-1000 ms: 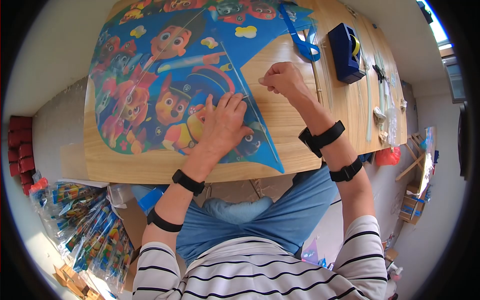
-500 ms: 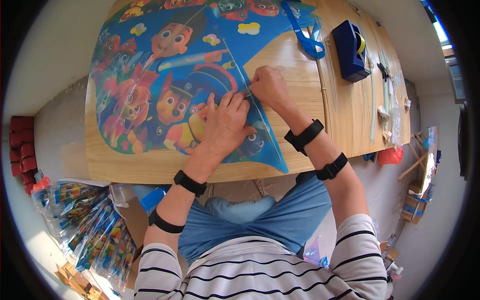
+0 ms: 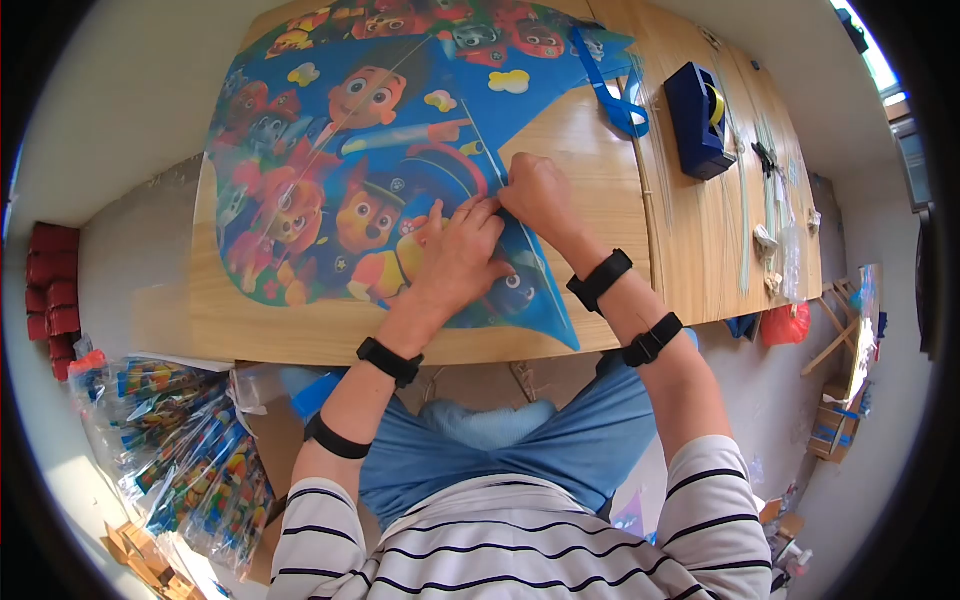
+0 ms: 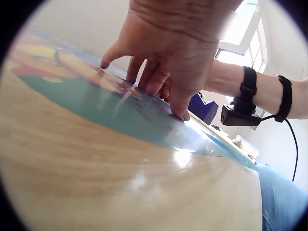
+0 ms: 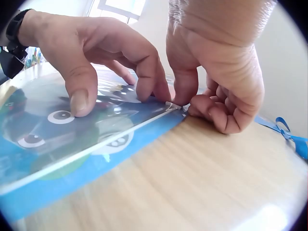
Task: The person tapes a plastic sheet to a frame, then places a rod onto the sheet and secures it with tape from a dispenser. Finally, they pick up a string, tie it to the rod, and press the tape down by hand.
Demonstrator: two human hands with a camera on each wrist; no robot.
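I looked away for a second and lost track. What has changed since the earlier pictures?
The right hand has moved left, from over the tabletop to the edge of the printed sheet, where its curled fingers seem to pinch a small fitting by the rod. The left hand still presses the sheet; the tape dispenser stays put.

Table (image 3: 590,200) pale wood, smooth, streaked grain; printed sheet (image 3: 330,200) glossy, plastic-looking; tape dispenser (image 3: 690,120) plastic-looking.
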